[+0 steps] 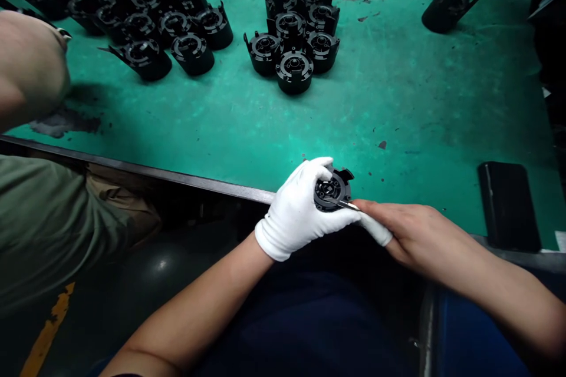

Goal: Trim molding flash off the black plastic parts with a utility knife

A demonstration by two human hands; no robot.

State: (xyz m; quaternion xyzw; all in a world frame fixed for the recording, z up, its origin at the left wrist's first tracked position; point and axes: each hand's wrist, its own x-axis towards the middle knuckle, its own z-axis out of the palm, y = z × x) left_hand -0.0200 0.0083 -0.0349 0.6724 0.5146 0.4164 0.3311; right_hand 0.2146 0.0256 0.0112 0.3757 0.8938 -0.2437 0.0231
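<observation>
My left hand (300,209), in a white glove, is wrapped round a round black plastic part (332,188) at the near edge of the green table (398,100). My bare right hand (409,230) pinches a thin metal blade (347,204) whose tip rests on the part's rim. Both hands touch each other just over the table edge.
A cluster of several like black parts (294,35) stands mid-table, a bigger batch (145,12) at the far left, one lone part (446,6) at the far right. A black flat object (506,203) lies at the right edge. Another person's arm (29,65) and green-clad body sit at the left.
</observation>
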